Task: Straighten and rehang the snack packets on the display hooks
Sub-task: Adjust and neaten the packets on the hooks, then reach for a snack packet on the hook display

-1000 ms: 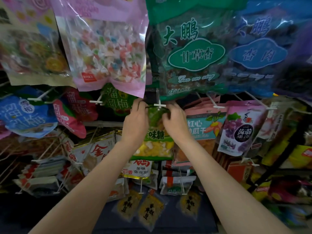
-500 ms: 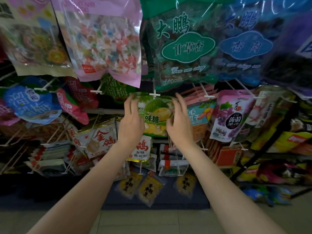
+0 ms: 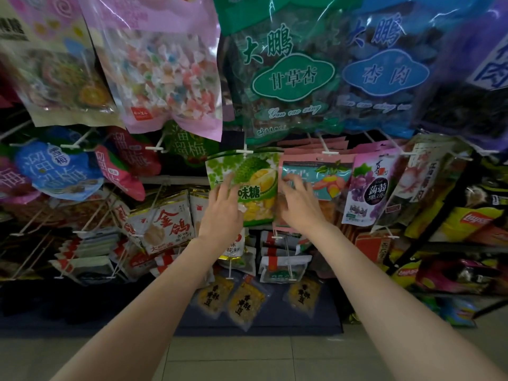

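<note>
The durian candy packet (image 3: pixel 248 182) hangs centre rack from a white display hook (image 3: pixel 244 151), green with a spiky fruit, yellow flesh and bold white characters across a green band; it sits fairly square, its top edge right at the hook's crossbar; the left hand (image 3: pixel 221 213) lies against its lower left side with fingers spread and relaxed, fingertips on the plastic, gripping nothing; the right hand (image 3: pixel 298 206) is just beside the packet's right edge, fingers splayed loosely over the pink sweet-potato packet (image 3: pixel 316 177) next door, and whether it touches the durian one I cannot tell; behind it all a dark rack bristling with white hooks, and pale tiled floor (image 3: pixel 247 358) along the bottom; overhead, big bags crowd low: a pink bag of wrapped candies (image 3: pixel 165 72), a green apricot bag (image 3: pixel 286 75) whose lower edge comes down just above the hook, a blue apricot bag (image 3: pixel 384 70); to the right a purple grape jelly pouch (image 3: pixel 371 188) and, further off, a yellow crisp bag (image 3: pixel 467 224); to the left a blue plum packet (image 3: pixel 52 169) and a white sunflower-seed packet (image 3: pixel 165 224); below the hands, small clear bean packets (image 3: pixel 244 301) dangle near the floor
</note>
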Demonstrator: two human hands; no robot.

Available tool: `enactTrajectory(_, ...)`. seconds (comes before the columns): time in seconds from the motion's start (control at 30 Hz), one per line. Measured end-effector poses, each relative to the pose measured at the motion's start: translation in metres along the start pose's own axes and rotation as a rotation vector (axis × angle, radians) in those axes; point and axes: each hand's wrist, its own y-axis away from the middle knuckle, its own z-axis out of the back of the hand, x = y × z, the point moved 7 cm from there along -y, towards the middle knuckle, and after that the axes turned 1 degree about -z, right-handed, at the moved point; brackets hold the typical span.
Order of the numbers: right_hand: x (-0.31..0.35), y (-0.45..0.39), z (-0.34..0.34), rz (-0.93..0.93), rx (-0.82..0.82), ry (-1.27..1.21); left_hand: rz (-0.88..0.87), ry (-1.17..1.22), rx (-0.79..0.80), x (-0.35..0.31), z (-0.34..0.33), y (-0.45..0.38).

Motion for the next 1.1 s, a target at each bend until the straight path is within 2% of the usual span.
enactTrajectory(0.1,0.0,0.001,0.006,-0.051,-0.069,-0.048,-0.005,0.013,-0.004,0.008,0.004,0.003)
enactTrajectory(0.2,0.02,0.012,0.006,0.002,-0.154,-0.169,0.003,0.026,-0.026,0.026,0.006,0.005)
enactTrajectory(0.33,0.081,0.034,-0.021,0.184,-0.032,-0.235,-0.081,0.06,-0.102,0.046,0.017,0.018)
enactTrajectory(0.47,0.147,0.016,-0.046,0.272,0.069,-0.257,-0.041,0.108,-0.1,0.098,0.032,0.024)
enactTrajectory(0.6,0.194,-0.028,-0.058,0.137,0.014,-0.36,-0.103,0.057,-0.09,0.149,0.048,0.02)
enactTrajectory(0.8,0.203,-0.1,-0.069,-0.08,-0.094,-0.436,-0.116,0.177,-0.119,0.187,0.058,0.001)
enactTrajectory(0.93,0.198,-0.14,-0.084,-0.071,-0.168,-0.394,-0.131,0.162,-0.127,0.19,0.036,-0.018)
enactTrajectory(1.03,0.201,-0.162,-0.092,-0.007,-0.249,-0.432,-0.106,0.17,-0.171,0.191,0.022,-0.036)
enactTrajectory(1.1,0.195,-0.175,-0.092,-0.031,-0.327,-0.49,-0.119,0.176,-0.189,0.192,0.012,-0.047)
